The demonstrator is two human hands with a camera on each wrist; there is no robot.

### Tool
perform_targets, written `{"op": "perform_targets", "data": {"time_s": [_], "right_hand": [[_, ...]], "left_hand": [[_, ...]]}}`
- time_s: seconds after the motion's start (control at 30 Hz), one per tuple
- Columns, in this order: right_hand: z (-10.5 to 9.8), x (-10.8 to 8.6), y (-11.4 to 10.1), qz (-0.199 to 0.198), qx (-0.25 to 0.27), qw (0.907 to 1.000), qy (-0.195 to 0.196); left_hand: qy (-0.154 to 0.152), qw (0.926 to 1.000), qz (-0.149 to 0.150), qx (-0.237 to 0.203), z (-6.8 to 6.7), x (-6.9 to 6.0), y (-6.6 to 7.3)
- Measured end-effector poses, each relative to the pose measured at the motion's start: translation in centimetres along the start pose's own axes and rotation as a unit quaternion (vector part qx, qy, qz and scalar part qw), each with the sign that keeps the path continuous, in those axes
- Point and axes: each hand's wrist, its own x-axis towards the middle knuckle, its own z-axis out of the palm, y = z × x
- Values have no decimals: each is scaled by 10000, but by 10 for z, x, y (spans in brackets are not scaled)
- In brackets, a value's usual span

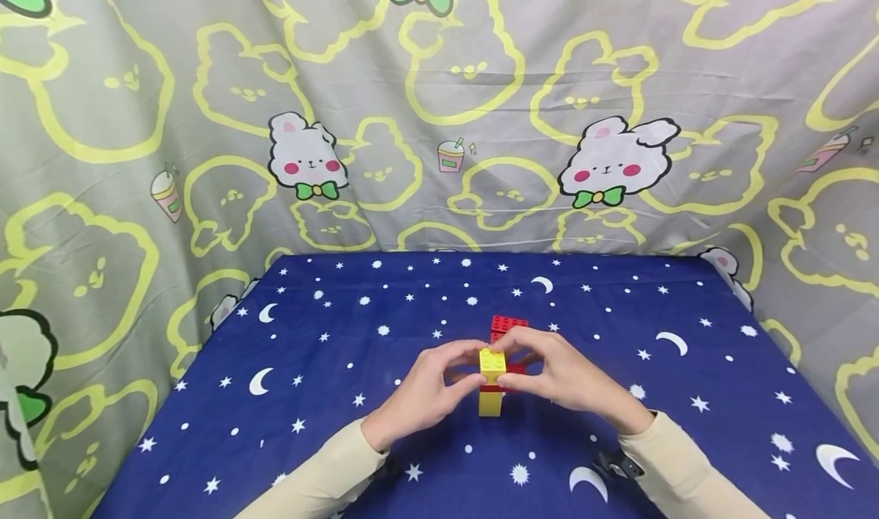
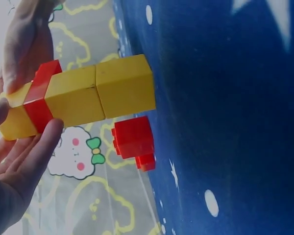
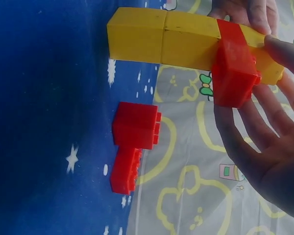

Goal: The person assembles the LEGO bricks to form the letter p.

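A stack of blocks stands upright on the cloth: two yellow blocks (image 2: 125, 85) at the bottom, a red block (image 3: 233, 68) above them that juts out to the right, and a yellow block (image 1: 492, 362) on top. My left hand (image 1: 429, 381) pinches the top yellow block from the left, thumb at the near side. From the right, my right hand (image 1: 559, 370) holds the same block with thumb and fingers, next to the jutting red part. In the left wrist view, a fingertip of the left hand (image 2: 19, 181) touches the red block's edge.
Behind the stack, two more red blocks lie on the dark blue star-patterned cloth (image 1: 309, 412), one larger (image 3: 135, 126) and one narrower (image 3: 123, 170). A grey curtain (image 1: 412, 198) with cartoon figures hangs along the table's far edge.
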Motion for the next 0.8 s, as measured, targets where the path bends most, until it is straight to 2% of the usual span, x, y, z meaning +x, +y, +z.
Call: {"op": "perform_targets", "data": {"time_s": [0.27, 0.4, 0.57, 0.67, 0.8], "right_hand": [[-3, -1, -1, 123, -163, 9997, -149], [-9, 0, -2, 183, -159, 9996, -140], [-21, 1, 1, 393, -152, 9989, 223], [-26, 2, 6, 492, -374, 9971, 439], [-29, 3, 14, 619, -692, 9944, 497]], "left_hand": [[7, 10000, 53, 39, -1, -1, 0], [27, 10000, -23, 22, -4, -1, 2], [-129, 9998, -127, 113, -5, -1, 5], [-189, 9996, -161, 152, -5, -1, 6], [-222, 9995, -209, 126, -6, 0, 6]]}}
